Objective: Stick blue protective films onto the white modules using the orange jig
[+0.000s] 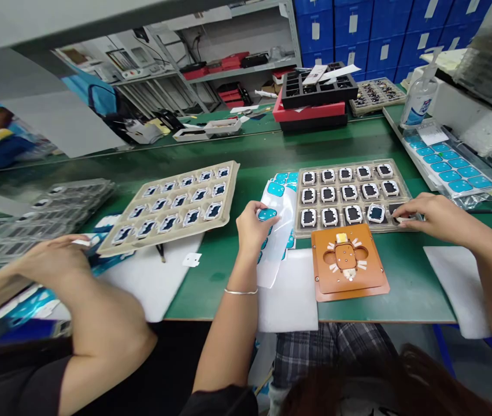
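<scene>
My left hand [250, 228] is closed at the thumb and fingertips on a sheet of blue stickers [276, 189]. Its white backing hangs down beside my wrist. My right hand [430, 215] reaches over the front right corner of a clear plastic tray [405, 193], its fingers pinched at the last pocket; what they hold is hidden. White-framed parts with dark square centres [348, 192] sit in rows in this tray. Just in front of it lies an orange fixture [350, 283] with a rounded-square recess, two side cutouts and pale strips around it.
A co-worker's hands [61, 257] work at the left, near a tilted beige tray [228, 222] of similar parts. White foam sheets [289, 312] lie along the front edge. Bagged blue stickers [449, 164], a pump bottle [420, 98] and stacked black and red trays [315, 110] stand behind.
</scene>
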Demonstrator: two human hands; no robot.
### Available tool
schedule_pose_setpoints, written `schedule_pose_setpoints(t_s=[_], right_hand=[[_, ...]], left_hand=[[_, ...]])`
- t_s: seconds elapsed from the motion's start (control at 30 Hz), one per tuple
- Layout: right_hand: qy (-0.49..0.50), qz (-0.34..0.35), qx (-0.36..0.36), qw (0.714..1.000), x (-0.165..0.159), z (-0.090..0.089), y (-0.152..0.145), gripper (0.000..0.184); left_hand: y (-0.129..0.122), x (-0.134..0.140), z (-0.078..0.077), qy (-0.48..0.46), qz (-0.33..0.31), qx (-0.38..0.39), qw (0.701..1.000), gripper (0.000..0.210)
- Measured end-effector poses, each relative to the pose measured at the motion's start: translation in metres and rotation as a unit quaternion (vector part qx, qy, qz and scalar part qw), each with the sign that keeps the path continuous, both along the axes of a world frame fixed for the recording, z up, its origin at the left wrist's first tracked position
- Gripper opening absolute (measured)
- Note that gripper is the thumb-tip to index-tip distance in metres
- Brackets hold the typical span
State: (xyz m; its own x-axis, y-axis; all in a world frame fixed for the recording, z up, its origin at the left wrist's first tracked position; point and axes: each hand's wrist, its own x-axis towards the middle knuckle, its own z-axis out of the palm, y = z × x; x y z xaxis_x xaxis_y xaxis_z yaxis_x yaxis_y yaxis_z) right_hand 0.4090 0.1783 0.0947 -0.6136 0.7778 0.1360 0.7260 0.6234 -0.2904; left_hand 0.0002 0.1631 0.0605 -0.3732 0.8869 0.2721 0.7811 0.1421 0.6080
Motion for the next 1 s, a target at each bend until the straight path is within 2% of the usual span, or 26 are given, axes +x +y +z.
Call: schedule_pose_setpoints(t_s=[0.07, 0.17, 0.23, 0.3, 0.37, 0.4, 0.43, 0.5, 0.7, 0.83, 0.93, 1.0], right_hand=[[0.028, 0.01, 0.009, 1.0, -0.002, 0.004, -0.003, 0.025], [0.119, 0.016, 0.02, 0.993, -0.011, 0.016, -0.014, 0.026], [0.193, 0.002, 0.019, 0.981, -0.023, 0.025, -0.026, 0.022], [0.269, -0.019, -0.007, 0.963, -0.037, 0.031, -0.04, 0.018], [0.341, -0.027, -0.072, 0.937, -0.053, 0.032, -0.053, 0.018], [0.364, -0.027, -0.105, 0.925, -0.06, 0.031, -0.058, 0.02], [0.378, -0.026, -0.132, 0.916, -0.066, 0.029, -0.062, 0.02], [0.372, -0.028, -0.155, 0.915, -0.075, 0.025, -0.069, 0.019], [0.28, -0.007, -0.107, 0.954, -0.075, 0.021, -0.074, 0.014], [0.235, 0.014, -0.122, 0.964, -0.073, 0.017, -0.073, 0.016], [0.223, 0.033, -0.119, 0.967, -0.071, 0.016, -0.07, 0.017], [0.221, 0.029, -0.1, 0.97, -0.067, 0.019, -0.067, 0.028]], left_hand=[[-0.001, 0.001, 0.0, 0.012, -0.011, 0.028, 0.999, 0.02], [-0.007, 0.007, 0.003, 0.027, -0.05, 0.075, 0.996, 0.006], [-0.016, 0.017, 0.009, 0.026, -0.113, 0.099, 0.988, 0.006], [-0.028, 0.032, 0.015, 0.021, -0.203, 0.118, 0.972, 0.01], [-0.041, 0.048, 0.022, 0.019, -0.329, 0.146, 0.933, 0.012], [-0.048, 0.056, 0.025, 0.022, -0.414, 0.171, 0.894, 0.013], [-0.053, 0.063, 0.027, 0.028, -0.473, 0.189, 0.86, 0.014], [-0.061, 0.072, 0.03, 0.053, -0.541, 0.2, 0.815, 0.017], [-0.066, 0.074, 0.032, 0.11, -0.587, 0.146, 0.789, 0.031], [-0.065, 0.072, 0.031, 0.146, -0.601, 0.154, 0.77, 0.033], [-0.066, 0.072, 0.03, 0.151, -0.585, 0.166, 0.78, 0.039], [-0.067, 0.072, 0.03, 0.142, -0.574, 0.164, 0.79, 0.039]])
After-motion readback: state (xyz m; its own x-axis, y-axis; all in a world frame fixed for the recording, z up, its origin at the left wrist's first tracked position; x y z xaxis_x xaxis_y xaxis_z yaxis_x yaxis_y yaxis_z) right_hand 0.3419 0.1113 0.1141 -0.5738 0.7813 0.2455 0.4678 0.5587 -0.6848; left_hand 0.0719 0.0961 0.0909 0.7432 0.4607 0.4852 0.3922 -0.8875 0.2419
